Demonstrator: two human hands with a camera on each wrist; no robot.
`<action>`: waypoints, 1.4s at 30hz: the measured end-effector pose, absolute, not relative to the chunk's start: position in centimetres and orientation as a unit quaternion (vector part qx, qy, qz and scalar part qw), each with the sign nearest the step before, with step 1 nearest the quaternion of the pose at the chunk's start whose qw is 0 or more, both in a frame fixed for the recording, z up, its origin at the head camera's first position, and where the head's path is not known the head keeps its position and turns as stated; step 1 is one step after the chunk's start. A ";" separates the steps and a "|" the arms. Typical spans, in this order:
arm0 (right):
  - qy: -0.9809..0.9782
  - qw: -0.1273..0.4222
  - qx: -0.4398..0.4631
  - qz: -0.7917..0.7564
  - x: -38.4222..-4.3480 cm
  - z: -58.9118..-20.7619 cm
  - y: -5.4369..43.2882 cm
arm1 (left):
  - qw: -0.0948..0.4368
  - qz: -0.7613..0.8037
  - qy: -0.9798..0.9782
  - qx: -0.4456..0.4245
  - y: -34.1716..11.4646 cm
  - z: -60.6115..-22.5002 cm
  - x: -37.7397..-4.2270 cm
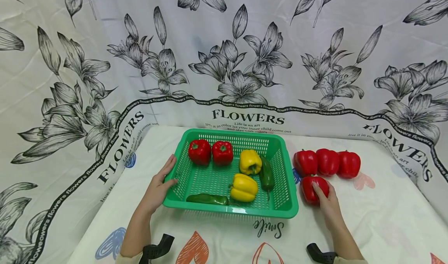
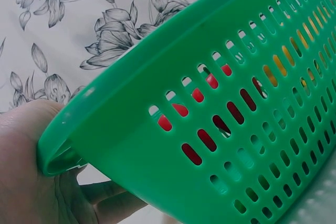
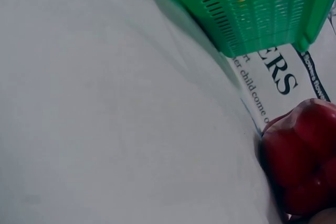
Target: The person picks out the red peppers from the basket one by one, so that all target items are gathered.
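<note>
Black curved wrist mounts (image 1: pixel 157 250) sit closest to the camera, one at each forearm. The left hand (image 1: pixel 158 189) holds the left rim of a green slotted plastic basket (image 1: pixel 206 180); the right hand (image 1: pixel 329 202) grips a glossy red bell pepper (image 1: pixel 309 192), thumb on top, just outside the basket's right wall. Directly behind are three loose red bell peppers (image 1: pixel 327 163) in a row on the cloth-covered bench (image 1: pixel 385 201). Inside the basket lie two red bell peppers (image 1: pixel 200 153), two yellow bell peppers (image 1: pixel 244 188) and two long green chillies (image 1: pixel 266 173). I judge the step in hand to be securing one pepper while bracing the basket; bringing it inside would call for lifting it above the rim. Most right-hand fingers are hidden, and whether the gripped pepper touches the bench is unclear. The right wrist view crops it; the left shows the contents only through slots.
</note>
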State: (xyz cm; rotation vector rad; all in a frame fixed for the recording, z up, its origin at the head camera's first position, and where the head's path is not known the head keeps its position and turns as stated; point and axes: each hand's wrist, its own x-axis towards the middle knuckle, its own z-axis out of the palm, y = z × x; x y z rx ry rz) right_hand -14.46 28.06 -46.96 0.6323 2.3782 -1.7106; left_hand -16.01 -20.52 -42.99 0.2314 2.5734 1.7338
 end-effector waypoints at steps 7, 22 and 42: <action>0.776 0.084 0.225 -0.583 -14.5 -46.7 28.1 | 0.016 0.559 0.826 0.075 -20.6 -43.1 -16.1; 0.784 0.000 0.207 -0.585 -14.4 -43.1 27.4 | 0.015 0.553 0.830 0.072 -20.6 -42.9 -16.0; 0.822 0.038 0.050 -0.566 -16.7 -37.7 27.0 | 0.019 0.558 0.827 0.070 -20.5 -42.8 -16.0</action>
